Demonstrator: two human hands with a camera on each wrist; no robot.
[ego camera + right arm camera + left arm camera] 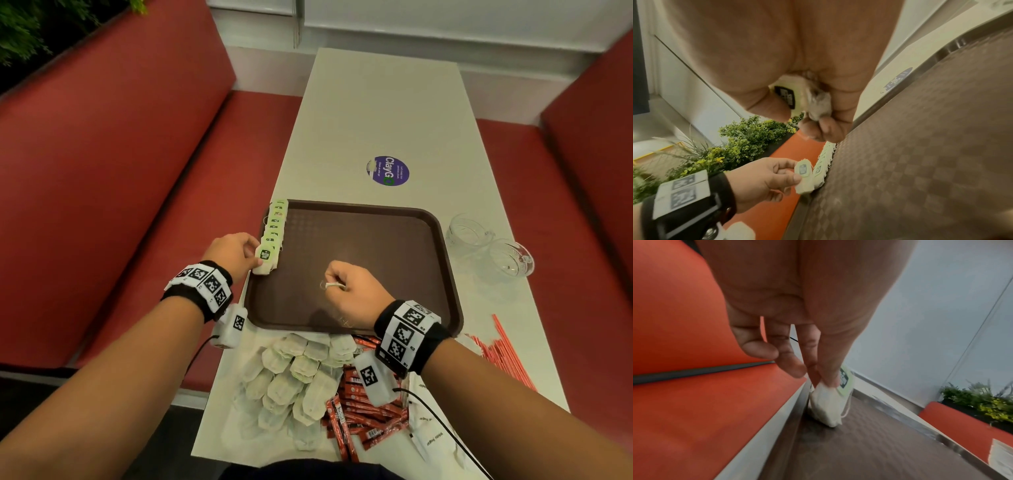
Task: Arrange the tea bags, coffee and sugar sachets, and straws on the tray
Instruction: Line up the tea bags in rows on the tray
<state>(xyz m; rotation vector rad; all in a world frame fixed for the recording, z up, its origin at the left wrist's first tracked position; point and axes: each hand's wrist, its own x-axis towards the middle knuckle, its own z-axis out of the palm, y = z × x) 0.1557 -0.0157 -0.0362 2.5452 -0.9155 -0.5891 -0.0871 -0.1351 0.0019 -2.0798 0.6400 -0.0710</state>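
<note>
Loose tea bags [294, 373] nearest, right hand [797, 78] hiding tea bag [786, 95]

Red booth benches [137, 154] flank a white table [376, 102].

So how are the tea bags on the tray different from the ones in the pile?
The tea bags on the tray stand in a neat row along its left edge, green tags showing. The pile of tea bags lies jumbled on the table, off the tray, with hardly any tags showing. Both are pale paper bags.

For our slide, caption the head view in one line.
Left hand adds a tea bag to the tray's edge row.
</note>
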